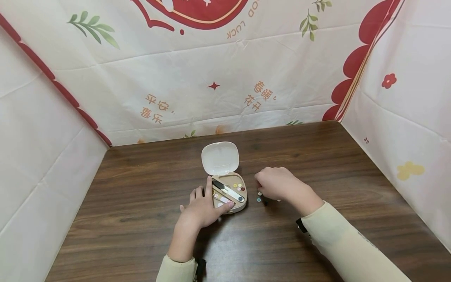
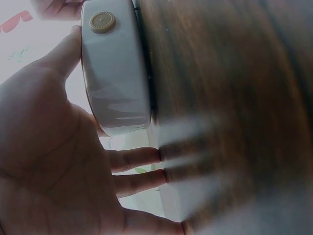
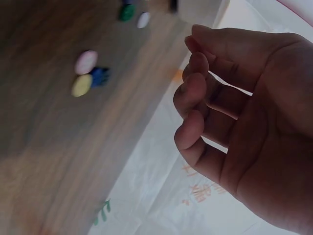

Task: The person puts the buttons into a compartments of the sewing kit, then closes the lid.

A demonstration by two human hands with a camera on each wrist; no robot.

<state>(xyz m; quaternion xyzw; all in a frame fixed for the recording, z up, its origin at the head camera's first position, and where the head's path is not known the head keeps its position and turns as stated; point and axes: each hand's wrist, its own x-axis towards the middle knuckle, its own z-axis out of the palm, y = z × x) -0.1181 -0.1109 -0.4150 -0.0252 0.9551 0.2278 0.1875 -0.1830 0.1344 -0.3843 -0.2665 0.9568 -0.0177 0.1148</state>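
An open white case (image 1: 243,206) with a beige divided inside stands mid-table, its lid (image 1: 220,157) tipped back. A slim black and silvery tool (image 1: 230,192) lies diagonally in it; small round buttons (image 1: 239,185) sit in the right compartment. My left hand (image 1: 200,209) spans the case's left side, index finger along the edge and thumb on the front corner; its other fingers (image 2: 139,183) stretch straight out. Right of the case, my right hand (image 1: 278,183) is over loose buttons (image 1: 258,200), fingers curled, thumb and index tips close together. Whatever lies between those tips is hidden.
Pink (image 3: 86,62), yellow and blue pieces lie in a cluster on the table, with a green one (image 3: 127,12) nearby. The dark wooden table (image 1: 141,188) meets a printed white cloth (image 1: 197,70) at the back and sides.
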